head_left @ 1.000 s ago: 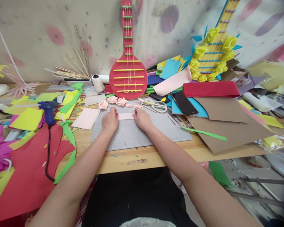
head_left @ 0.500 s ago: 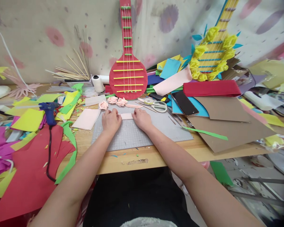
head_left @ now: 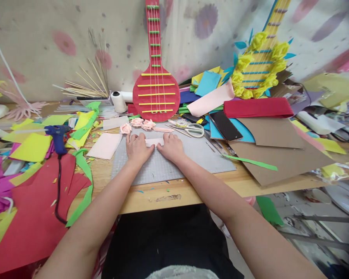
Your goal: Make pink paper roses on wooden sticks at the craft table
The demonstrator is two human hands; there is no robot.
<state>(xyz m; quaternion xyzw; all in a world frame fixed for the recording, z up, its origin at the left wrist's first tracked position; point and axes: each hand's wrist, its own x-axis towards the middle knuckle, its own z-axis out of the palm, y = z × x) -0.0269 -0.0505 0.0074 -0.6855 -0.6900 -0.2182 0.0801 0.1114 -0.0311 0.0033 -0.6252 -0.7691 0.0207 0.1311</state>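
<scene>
On the grey cutting mat (head_left: 151,170) lies a narrow, pale pink folded paper strip (head_left: 154,142). My left hand (head_left: 139,149) grips its left end, fingers bent over the far edge. Its right end is held by my right hand (head_left: 172,147) in the same way. My thumbs nearly meet at the strip's near edge. The ends of the strip are hidden under my fingers. Just beyond my hands, several pink paper roses (head_left: 148,124) sit at the mat's far edge. A pair of scissors (head_left: 195,130) lies to the right of them.
A red paper lute (head_left: 156,93) leans against the back wall. The blue glue gun (head_left: 59,137) stands to the left on red sheets. A pink square sheet (head_left: 104,145) lies by the mat. At right are a phone (head_left: 226,126) and brown cardboard (head_left: 275,161).
My thumbs have come inward along the near edge of the pink strip and now almost touch. Less of the strip shows between my hands.
</scene>
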